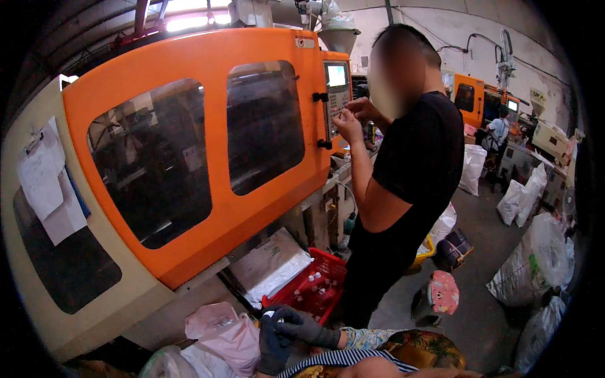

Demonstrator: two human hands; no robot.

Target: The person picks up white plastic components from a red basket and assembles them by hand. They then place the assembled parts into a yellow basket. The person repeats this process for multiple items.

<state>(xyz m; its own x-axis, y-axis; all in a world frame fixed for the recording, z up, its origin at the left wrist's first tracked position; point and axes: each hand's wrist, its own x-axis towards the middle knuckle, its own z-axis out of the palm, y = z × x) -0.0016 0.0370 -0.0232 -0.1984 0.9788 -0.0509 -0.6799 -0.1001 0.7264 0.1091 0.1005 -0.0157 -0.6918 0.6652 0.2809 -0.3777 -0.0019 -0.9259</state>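
Though small, white piece (pixel 269 314) in grip (pixel 272 345)

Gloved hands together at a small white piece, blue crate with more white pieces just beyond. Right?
Wrong colour: the crate is red, as the head view shows. The rest holds: left hand and right hand, both gloved, are together at a small white piece, more white pieces in the crate just beyond.

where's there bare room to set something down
Bare grey floor shows between the pink-topped stool and the large sack at right. It's crowded around the left hand and right hand, by the pink bag and red crate.
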